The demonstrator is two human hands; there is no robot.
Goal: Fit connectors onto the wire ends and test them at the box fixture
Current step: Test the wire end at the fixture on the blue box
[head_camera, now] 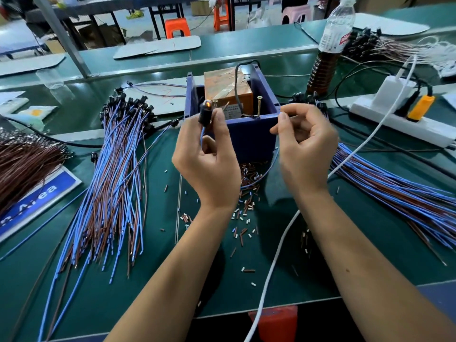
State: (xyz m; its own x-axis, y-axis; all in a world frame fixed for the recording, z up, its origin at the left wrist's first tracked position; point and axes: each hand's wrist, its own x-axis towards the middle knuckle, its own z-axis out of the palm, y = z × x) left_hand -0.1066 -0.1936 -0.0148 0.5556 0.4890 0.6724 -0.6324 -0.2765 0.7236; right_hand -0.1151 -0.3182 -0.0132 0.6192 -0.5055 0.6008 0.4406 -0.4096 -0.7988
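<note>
Both forearms rise from six o'clock toward twelve. The left hand sits at eleven o'clock, palm facing in, fingers curled, thumb and forefinger pinching. The right hand at one o'clock curls likewise, fingertips drawn together.

We see our two bare forearms, no sleeves, watch or rings on our left hand or right hand, nails short.

A green bench carries the blue box fixture, wire bundles, scattered sleeve bits and a power strip
</note>
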